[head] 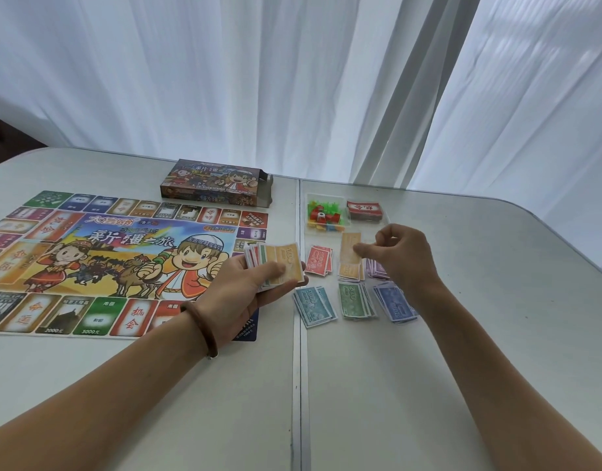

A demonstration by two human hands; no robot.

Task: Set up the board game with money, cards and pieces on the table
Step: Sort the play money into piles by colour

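Left hand (245, 294), fingers curled round money stack (286, 258), right hand (405, 256), fingers pinching orange note (350, 246) above orange pile (348, 271)

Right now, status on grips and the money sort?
Left grip holds the unsorted bill stack. Right grip pinches one orange bill over the orange pile. Nothing between bill and pile.

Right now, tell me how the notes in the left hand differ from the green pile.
The stack of notes is gripped in the left hand; the green pile lies on the table. The stack mixes red, green and orange notes; the green pile is one colour. The stack's top note reads 100, the green pile's 500. Both are play money.
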